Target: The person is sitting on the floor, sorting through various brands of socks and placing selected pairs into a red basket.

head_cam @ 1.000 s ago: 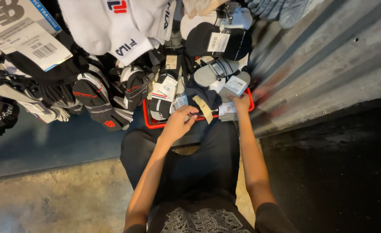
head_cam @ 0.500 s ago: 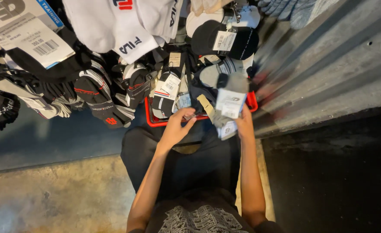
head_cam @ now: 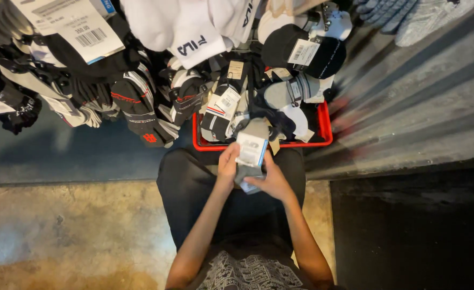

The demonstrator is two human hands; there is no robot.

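I hold a grey pair of socks with a white paper label [head_cam: 252, 146] upright in front of me, just above my lap. My left hand [head_cam: 228, 161] grips its left edge and my right hand [head_cam: 272, 180] cups it from below and the right. Right behind the socks stands a red plastic basket [head_cam: 326, 124] filled with more packaged socks in black, grey and white. My dark trousers [head_cam: 183, 188] show under my forearms.
Several bundles of black, white and striped socks [head_cam: 140, 102] hang from a rack at the top and left, with a large white barcode tag [head_cam: 76, 27]. A grey corrugated wall [head_cam: 419, 96] runs along the right. Worn concrete floor [head_cam: 70, 231] lies to the left.
Both hands have pulled back from the basket toward my lap, bringing the grey labelled pair of socks up and holding it between them.
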